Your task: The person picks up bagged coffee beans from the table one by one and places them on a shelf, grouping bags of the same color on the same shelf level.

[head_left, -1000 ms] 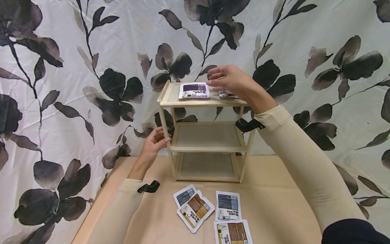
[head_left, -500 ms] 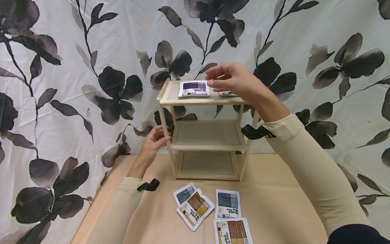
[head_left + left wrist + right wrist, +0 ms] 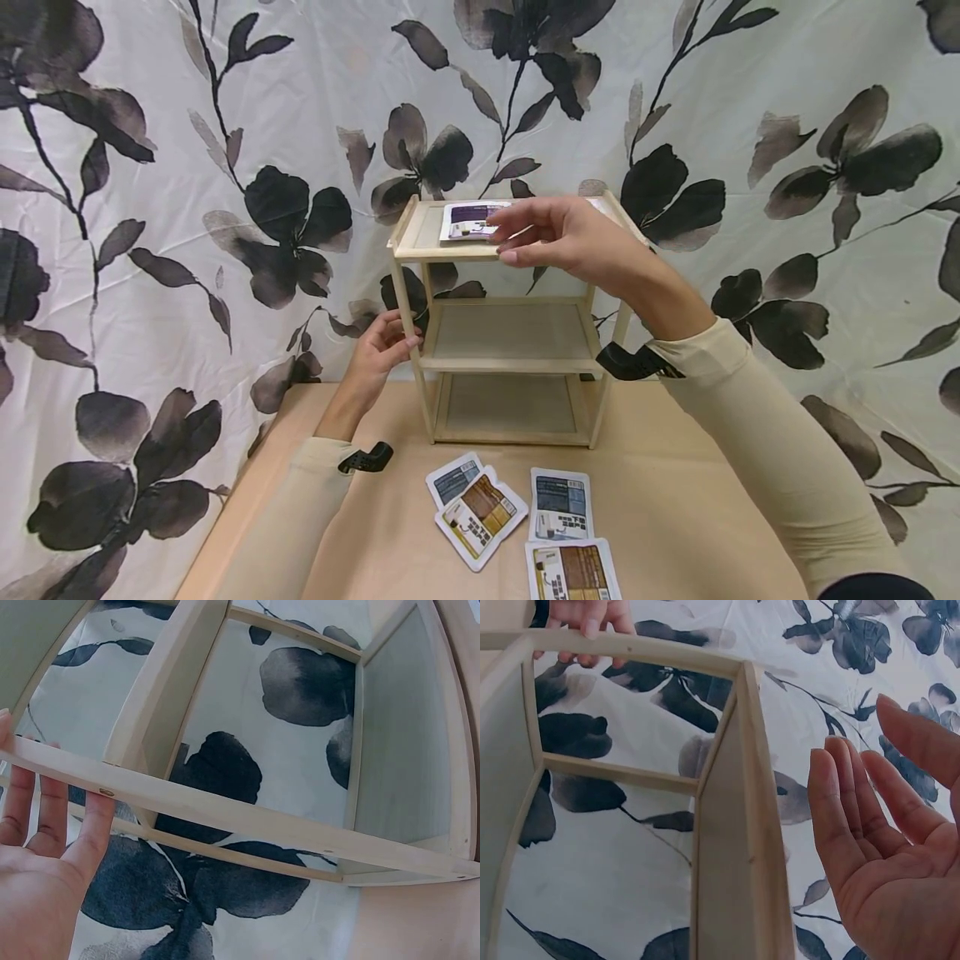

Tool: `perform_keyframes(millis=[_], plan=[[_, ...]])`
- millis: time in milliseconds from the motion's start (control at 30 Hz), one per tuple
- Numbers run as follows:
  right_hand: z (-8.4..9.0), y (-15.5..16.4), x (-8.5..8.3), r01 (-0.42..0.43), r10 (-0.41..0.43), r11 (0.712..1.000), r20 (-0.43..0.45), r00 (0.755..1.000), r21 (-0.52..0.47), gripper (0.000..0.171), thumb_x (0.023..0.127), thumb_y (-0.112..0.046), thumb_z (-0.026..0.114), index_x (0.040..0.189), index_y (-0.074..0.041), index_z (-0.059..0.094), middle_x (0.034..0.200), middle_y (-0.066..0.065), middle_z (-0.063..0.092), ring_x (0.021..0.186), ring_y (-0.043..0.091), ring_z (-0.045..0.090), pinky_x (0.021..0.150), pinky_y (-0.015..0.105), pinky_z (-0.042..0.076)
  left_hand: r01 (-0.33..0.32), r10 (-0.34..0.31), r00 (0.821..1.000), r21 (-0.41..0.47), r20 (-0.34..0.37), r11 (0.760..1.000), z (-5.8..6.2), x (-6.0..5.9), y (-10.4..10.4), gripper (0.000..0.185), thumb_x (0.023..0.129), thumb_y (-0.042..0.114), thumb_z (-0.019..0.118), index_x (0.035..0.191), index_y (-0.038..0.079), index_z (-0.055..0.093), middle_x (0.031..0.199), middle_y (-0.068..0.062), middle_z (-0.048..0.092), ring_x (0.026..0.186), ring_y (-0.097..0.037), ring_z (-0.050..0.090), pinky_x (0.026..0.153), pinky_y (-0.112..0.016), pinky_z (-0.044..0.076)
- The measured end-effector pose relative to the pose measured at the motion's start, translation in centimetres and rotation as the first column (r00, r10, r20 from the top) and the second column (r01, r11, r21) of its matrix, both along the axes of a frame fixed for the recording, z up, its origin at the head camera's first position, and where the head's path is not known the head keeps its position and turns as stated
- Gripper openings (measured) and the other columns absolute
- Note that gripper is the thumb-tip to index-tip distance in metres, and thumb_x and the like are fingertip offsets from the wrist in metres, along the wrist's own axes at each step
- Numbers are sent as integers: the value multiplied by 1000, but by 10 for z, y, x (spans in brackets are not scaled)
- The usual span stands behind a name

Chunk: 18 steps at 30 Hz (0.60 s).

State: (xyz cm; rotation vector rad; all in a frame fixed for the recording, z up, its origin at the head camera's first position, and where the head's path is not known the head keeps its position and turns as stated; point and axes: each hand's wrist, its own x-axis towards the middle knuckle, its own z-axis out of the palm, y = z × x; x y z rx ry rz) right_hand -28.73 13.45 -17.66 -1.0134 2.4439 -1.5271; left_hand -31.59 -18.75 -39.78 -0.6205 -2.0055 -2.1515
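Note:
My left hand [image 3: 380, 354] grips the left front post of a small three-tier wooden shelf [image 3: 517, 365]. In the left wrist view, the thumb tip shows at one side of the post [image 3: 247, 804], with the fingers [image 3: 94, 825] passing behind it. Before the top tier hovers my right hand [image 3: 566, 237], holding nothing, its fingers loosely bent; the right wrist view shows its bare palm [image 3: 896, 900]. A flat packet with a purple label [image 3: 467, 223] lies on the top tier, its right part hidden behind the right fingers.
On the table [image 3: 675, 483] before the shelf, a brown-labelled packet [image 3: 482, 518] overlaps a blue one [image 3: 454, 477]. To their right, another blue packet [image 3: 561, 504] touches a second brown packet [image 3: 576, 575]. A floral cloth [image 3: 300, 108] hangs behind.
My right hand has come down and toward me from above the top tier. It now covers the second packet that showed there earlier. The left hand stays on the post.

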Motion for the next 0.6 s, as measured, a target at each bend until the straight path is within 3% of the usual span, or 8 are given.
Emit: perform_keyframes(millis=[133,400,600], plan=[[-9,0,5,-33,33,999,0,999,-11,49,92,-8,76,138,-4,59,123,12,68,110,23,67,87,27,57,-5,5,1000,6,0,1000,0,1,1,39,97,2,65,133,16,57,113,-6,63,103,-17,65,84,-29,58],[-25,3,10,-63,63,998,1,998,0,50,91,-6,76,138,-6,60,122,9,70,112,23,66,90,29,56,-15,15,1000,-4,5,1000,-1,2,2,39,97,2,66,133,16,57,120,-20,59,103,-19,65,84,-28,57],[-41,5,11,-137,137,991,24,990,-4,50,91,-5,75,138,-7,59,127,12,68,116,25,65,95,31,55,-21,21,1000,-6,-2,1000,0,1,2,39,97,2,67,131,17,58,117,-9,62,102,-18,66,85,-30,58]])
